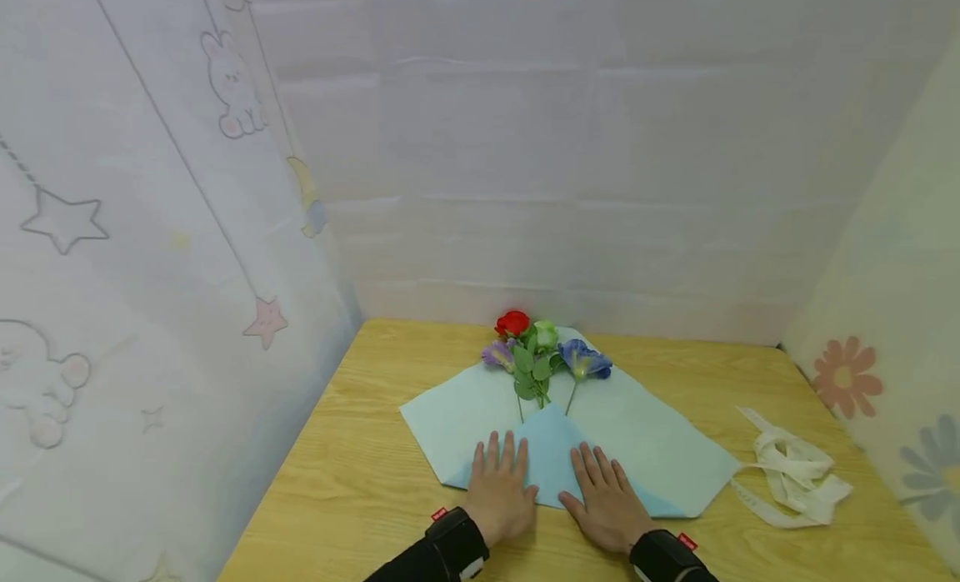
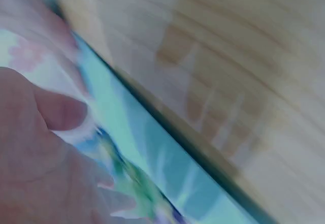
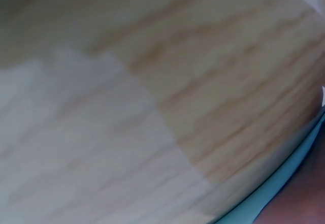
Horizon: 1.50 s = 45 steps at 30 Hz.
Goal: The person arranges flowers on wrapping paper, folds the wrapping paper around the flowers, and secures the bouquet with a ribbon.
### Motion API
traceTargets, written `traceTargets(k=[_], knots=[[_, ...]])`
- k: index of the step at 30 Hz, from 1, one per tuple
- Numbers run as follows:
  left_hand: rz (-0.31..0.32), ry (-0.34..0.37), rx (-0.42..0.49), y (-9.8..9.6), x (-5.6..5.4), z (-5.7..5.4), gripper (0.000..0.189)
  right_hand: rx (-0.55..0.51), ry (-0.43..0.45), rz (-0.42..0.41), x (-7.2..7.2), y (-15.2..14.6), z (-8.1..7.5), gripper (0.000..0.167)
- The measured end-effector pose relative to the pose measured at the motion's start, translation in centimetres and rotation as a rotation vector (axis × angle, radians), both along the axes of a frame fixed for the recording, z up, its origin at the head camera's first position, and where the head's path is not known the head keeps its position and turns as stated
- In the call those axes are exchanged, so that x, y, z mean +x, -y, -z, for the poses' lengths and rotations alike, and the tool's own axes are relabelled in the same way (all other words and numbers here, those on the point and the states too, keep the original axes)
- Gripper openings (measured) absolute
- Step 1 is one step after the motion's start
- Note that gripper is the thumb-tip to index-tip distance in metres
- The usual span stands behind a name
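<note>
In the head view a pale blue-green sheet of wrapping paper (image 1: 660, 449) lies on the table, its near corner folded up into a brighter blue flap (image 1: 551, 449). My left hand (image 1: 501, 490) rests with fingers spread on the left part of the flap. My right hand (image 1: 609, 503) lies on the flap's right side, fingers straight. Beyond the flap's tip, flowers lie on the paper: a red rose (image 1: 513, 323), a pale green bloom (image 1: 546, 334), a purple flower (image 1: 498, 355) and a blue flower (image 1: 584, 359), with green leaves (image 1: 531, 367). The flap covers their lower stems.
A loose heap of white ribbon (image 1: 798, 474) lies on the wooden table (image 1: 322, 499) at the right, one end close by the paper's right corner. Printed cloth walls (image 1: 585, 190) stand at the back and both sides.
</note>
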<state>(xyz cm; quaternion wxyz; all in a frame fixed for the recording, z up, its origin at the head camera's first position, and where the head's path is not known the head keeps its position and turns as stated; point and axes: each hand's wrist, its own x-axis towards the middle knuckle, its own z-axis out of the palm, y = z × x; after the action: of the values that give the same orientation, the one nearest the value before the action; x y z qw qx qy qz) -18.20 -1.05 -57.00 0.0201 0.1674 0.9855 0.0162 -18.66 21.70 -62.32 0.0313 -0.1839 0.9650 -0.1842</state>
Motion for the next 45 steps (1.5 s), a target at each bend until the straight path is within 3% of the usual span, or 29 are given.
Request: traceTargets(k=[3, 7, 16, 21, 28, 35, 39, 45], knots=[[-0.03, 0.09, 0.013, -2.3, 0.2, 0.0, 0.065, 0.02, -0.025, 0.006, 0.1, 0.2, 0.6, 0.08], [-0.134, 0.176, -0.013, -3.3, 0.4, 0.1, 0.065, 0.03, -0.053, 0.017, 0.4, 0.5, 0.9, 0.079], [-0.139, 0.195, 0.01, -3.4, 0.0, 0.7, 0.066, 0.097, -0.197, -0.01, 1.0, 1.1, 0.0, 0.07], [-0.141, 0.207, -0.002, -3.7, -0.1, 1.2, 0.067, 0.049, -0.106, 0.022, 1.6, 0.0, -0.2, 0.069], [-0.135, 0.212, 0.026, -3.1, 0.1, 0.7, 0.071, 0.03, -0.017, 0.099, 3.2, -4.8, 0.1, 0.073], [-0.12, 0.245, 0.084, -2.2, 0.2, -0.4, 0.074, 0.015, 0.043, 0.129, 4.3, -8.1, -1.2, 0.072], [-0.116, 0.242, 0.086, -2.2, 0.2, -0.3, 0.074, 0.019, 0.005, 0.139, 4.2, -7.4, -1.6, 0.069], [-0.114, 0.22, 0.051, -2.8, 0.4, -0.1, 0.074, 0.03, -0.053, 0.107, 2.6, -2.3, -2.7, 0.075]])
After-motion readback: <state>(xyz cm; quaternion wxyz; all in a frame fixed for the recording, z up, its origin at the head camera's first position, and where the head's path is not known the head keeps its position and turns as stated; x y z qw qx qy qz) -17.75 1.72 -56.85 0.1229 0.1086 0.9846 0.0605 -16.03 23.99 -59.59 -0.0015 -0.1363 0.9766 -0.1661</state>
